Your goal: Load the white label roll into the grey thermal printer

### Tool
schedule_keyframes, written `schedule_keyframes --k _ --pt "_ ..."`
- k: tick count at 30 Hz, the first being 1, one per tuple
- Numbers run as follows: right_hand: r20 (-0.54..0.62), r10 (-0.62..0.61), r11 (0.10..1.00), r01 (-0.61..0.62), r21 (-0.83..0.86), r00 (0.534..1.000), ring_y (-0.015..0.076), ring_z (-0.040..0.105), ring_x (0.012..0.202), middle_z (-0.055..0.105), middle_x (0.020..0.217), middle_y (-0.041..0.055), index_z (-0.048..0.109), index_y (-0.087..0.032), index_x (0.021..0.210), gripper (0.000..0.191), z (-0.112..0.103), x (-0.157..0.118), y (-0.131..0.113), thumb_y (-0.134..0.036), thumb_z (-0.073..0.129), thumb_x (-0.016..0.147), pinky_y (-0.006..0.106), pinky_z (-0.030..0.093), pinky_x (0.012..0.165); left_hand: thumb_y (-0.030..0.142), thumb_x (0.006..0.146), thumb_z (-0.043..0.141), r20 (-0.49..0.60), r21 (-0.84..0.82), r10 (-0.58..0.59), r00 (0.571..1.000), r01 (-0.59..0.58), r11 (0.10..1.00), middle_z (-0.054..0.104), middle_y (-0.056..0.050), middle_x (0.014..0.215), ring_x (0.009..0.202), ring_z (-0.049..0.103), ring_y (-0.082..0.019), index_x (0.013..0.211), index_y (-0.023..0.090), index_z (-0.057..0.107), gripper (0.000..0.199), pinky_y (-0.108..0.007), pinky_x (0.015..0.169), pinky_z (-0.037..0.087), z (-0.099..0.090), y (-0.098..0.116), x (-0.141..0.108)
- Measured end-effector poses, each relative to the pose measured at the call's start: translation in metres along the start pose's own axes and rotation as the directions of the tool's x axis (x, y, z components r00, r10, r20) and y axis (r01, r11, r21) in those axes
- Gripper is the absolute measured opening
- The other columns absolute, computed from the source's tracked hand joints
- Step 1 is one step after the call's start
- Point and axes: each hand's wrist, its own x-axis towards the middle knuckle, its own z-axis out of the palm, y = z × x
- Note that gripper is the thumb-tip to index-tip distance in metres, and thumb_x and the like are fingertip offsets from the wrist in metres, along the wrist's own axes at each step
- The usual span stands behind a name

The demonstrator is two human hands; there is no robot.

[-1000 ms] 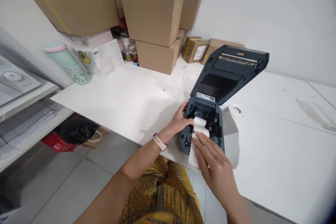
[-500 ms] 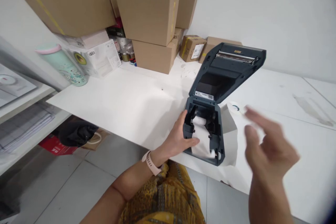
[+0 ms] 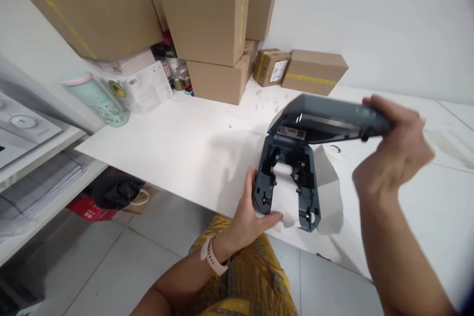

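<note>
A dark label printer [image 3: 309, 192] stands on the white table with its lid [image 3: 329, 113] partly lowered. Inside it lies a small white paper roll [image 3: 283, 170], and a paper strip [image 3: 286, 197] runs from it over the front edge. My left hand [image 3: 254, 217] grips the printer's front left corner, its thumb on the paper's end. The free end of the lid is in my right hand [image 3: 396, 143], fingers on top. Right of the printer lies a loose sheet of white backing paper [image 3: 329, 202].
Cardboard boxes [image 3: 203, 27] are stacked at the back, with two smaller boxes [image 3: 314, 69] near the wall. A mint tumbler [image 3: 96, 98] leans by a white box [image 3: 142, 86] at the left. A shelf [image 3: 48, 150] with papers stands at far left.
My right hand has moved up from beside the printer and taken hold of the lid, which has swung down partway. My left hand has slid towards the printer's front corner.
</note>
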Motion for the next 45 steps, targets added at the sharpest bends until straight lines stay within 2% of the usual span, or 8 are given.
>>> schedule_keyframes --k 10,21,30,33,35,38,40,45 --pt "-0.272 -0.041 0.996 0.059 0.061 0.962 0.0336 0.062 0.134 0.067 0.142 0.0104 0.054 -0.029 0.151 0.056 0.028 -0.130 -0.089 -0.016 0.046 0.097 0.056 0.056 0.104 0.044 0.075 0.092 -0.043 0.034 0.183 0.982 -0.182 0.983 -0.004 -0.014 0.177 0.163 0.012 -0.035 0.165 0.039 -0.009 0.135 -0.051 0.130 0.024 -0.003 -0.032 0.001" --pt "-0.389 0.197 0.954 -0.084 0.289 0.900 0.0383 0.056 0.138 0.067 0.137 0.0117 0.061 -0.028 0.145 0.054 0.055 -0.144 -0.110 -0.019 0.030 0.101 0.072 0.043 0.113 0.055 0.096 0.066 -0.049 -0.103 0.079 0.996 -0.084 0.991 0.012 -0.008 0.176 0.163 0.012 -0.031 0.168 0.029 0.007 0.096 -0.042 0.132 0.023 0.002 -0.006 -0.002" --pt "-0.484 0.253 0.951 -0.122 0.285 0.838 0.0392 0.060 0.133 0.071 0.127 0.0108 0.067 -0.030 0.135 0.052 0.069 -0.142 -0.116 -0.017 0.031 0.099 0.075 0.045 0.109 0.048 0.098 0.064 -0.068 0.028 0.112 0.991 -0.110 0.994 0.018 -0.005 0.175 0.161 0.019 -0.030 0.166 0.033 0.014 0.085 -0.041 0.129 0.027 0.004 -0.005 -0.002" --pt "-0.471 0.267 0.938 -0.116 0.325 0.841 0.0389 0.059 0.134 0.071 0.129 0.0110 0.068 -0.028 0.134 0.051 0.067 -0.141 -0.118 -0.016 0.032 0.099 0.074 0.043 0.111 0.049 0.095 0.067 -0.273 0.143 0.149 0.951 -0.113 0.983 0.046 -0.010 0.157 0.139 0.049 -0.029 0.153 0.031 0.040 0.066 -0.040 0.113 0.043 -0.001 -0.012 -0.022" --pt "-0.468 0.293 0.926 -0.125 0.357 0.834 0.0381 0.058 0.136 0.071 0.129 0.0107 0.069 -0.027 0.133 0.051 0.067 -0.139 -0.120 -0.015 0.033 0.100 0.072 0.042 0.113 0.050 0.097 0.063 -0.364 0.186 0.143 0.920 -0.079 0.979 0.065 -0.008 0.116 0.101 0.063 -0.022 0.121 0.025 0.062 0.035 -0.034 0.090 0.050 -0.004 -0.015 -0.035" --pt "-0.530 0.295 0.927 -0.103 0.361 0.795 0.0356 0.061 0.133 0.073 0.124 0.0099 0.072 -0.025 0.128 0.048 0.069 -0.134 -0.122 -0.014 0.034 0.101 0.070 0.044 0.112 0.060 0.099 0.054 -0.094 0.086 -0.074 0.993 0.083 0.993 0.054 0.000 0.069 0.064 0.052 -0.014 0.078 0.019 0.062 0.047 -0.028 0.065 0.044 -0.002 -0.011 -0.042" --pt "-0.583 0.274 0.938 -0.079 0.337 0.765 0.0339 0.064 0.129 0.075 0.121 0.0099 0.075 -0.022 0.123 0.045 0.071 -0.132 -0.121 -0.016 0.035 0.102 0.067 0.047 0.109 0.068 0.096 0.053 0.089 0.026 -0.201 0.975 0.200 0.979 0.051 0.001 0.060 0.054 0.047 -0.011 0.070 0.016 0.063 0.059 -0.026 0.058 0.040 0.002 -0.008 -0.038" --pt "-0.539 0.228 0.946 -0.053 0.320 0.811 0.0329 0.063 0.130 0.074 0.124 0.0112 0.073 -0.019 0.123 0.040 0.070 -0.134 -0.117 -0.020 0.039 0.103 0.064 0.047 0.110 0.073 0.094 0.052 0.156 0.005 -0.228 0.961 0.230 0.973 0.054 0.000 0.056 0.047 0.046 -0.008 0.068 0.013 0.068 0.068 -0.022 0.048 0.034 0.015 -0.006 -0.026"
